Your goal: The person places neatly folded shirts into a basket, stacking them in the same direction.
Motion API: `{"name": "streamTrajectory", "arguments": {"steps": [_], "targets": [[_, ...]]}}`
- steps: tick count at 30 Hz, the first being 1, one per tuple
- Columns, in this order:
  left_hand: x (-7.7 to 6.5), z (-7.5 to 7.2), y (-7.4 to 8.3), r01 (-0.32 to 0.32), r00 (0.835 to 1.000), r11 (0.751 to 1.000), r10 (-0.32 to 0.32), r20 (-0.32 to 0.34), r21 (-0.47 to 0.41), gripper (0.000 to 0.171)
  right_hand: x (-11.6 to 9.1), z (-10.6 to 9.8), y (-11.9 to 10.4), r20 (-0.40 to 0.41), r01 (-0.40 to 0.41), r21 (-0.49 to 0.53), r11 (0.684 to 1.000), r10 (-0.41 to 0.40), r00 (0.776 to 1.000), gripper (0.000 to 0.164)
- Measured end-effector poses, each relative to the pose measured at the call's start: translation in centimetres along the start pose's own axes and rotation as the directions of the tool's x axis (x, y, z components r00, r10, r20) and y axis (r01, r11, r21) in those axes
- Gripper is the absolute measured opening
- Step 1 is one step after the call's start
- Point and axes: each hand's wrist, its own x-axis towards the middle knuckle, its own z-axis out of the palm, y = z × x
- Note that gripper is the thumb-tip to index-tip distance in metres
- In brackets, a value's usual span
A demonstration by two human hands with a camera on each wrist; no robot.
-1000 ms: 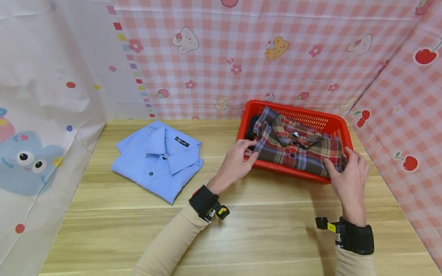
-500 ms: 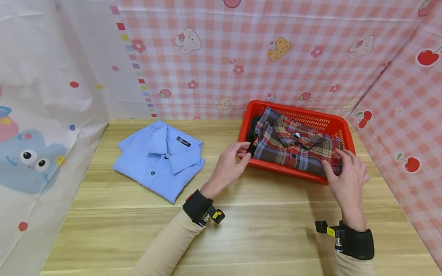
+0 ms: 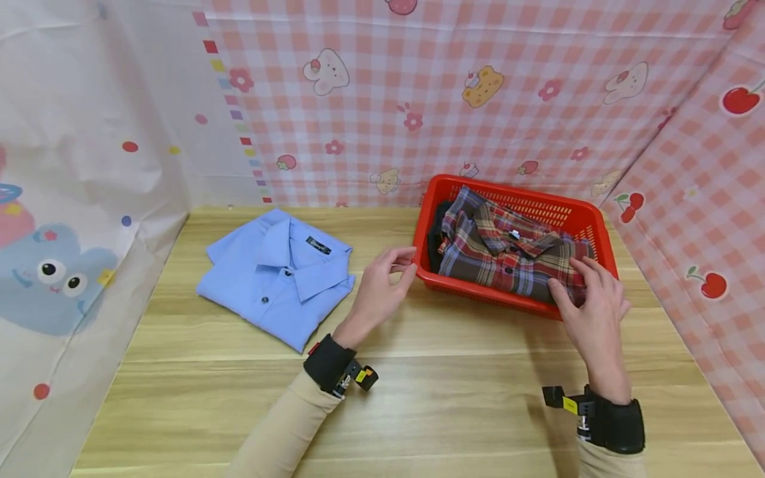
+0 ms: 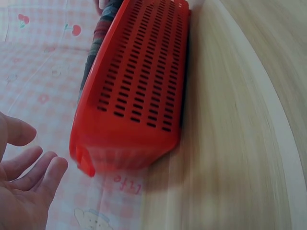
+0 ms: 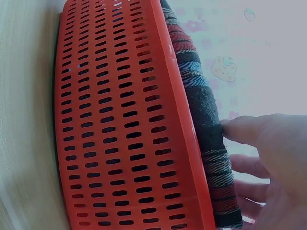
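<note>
A folded plaid shirt [image 3: 508, 249] in red, brown and blue lies inside a red perforated basket [image 3: 457, 285]. My right hand [image 3: 596, 315] is at the shirt's right end. In the right wrist view its thumb [image 5: 242, 130] touches the shirt's edge just above the basket rim, and the other fingers spread over the cloth without gripping it. Left of the basket, my left hand [image 3: 378, 289] holds nothing, its fingers loosely bent. The left wrist view has that hand's fingers [image 4: 53, 175] apart from the basket corner.
On the left of the wooden table [image 3: 466, 398] lies a folded light-blue shirt [image 3: 283, 272], collar up. Dark cloth [image 3: 437, 232] shows at the basket's left inside. A pink checked curtain [image 3: 370, 86] hangs close behind the basket, and another sheet hangs along the right.
My left hand has let go of the plaid shirt's left edge and moved left, out of the basket. The right hand has shifted slightly left along the shirt.
</note>
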Motion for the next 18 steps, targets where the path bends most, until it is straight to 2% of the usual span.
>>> {"name": "streamTrajectory", "arguments": {"steps": [6,12,18], "targets": [[-0.3,-1.1,-0.5,0.011,0.999,1.0,-0.01,-0.042,0.005,0.031,0.0,0.1,-0.2,-0.003,0.027,0.022,0.999,-0.027,1.0,0.055],[-0.6,-2.0,-1.1,0.019,0.996,0.999,-0.023,-0.085,-0.04,0.031,0.0,0.3,-0.5,-0.007,0.055,0.049,0.997,-0.054,0.998,0.054],[-1.0,-2.7,-1.8,0.034,0.995,0.999,-0.038,-0.093,-0.04,0.032,-0.1,0.6,-0.8,0.0,0.074,0.065,0.995,-0.074,0.997,0.053]]}}
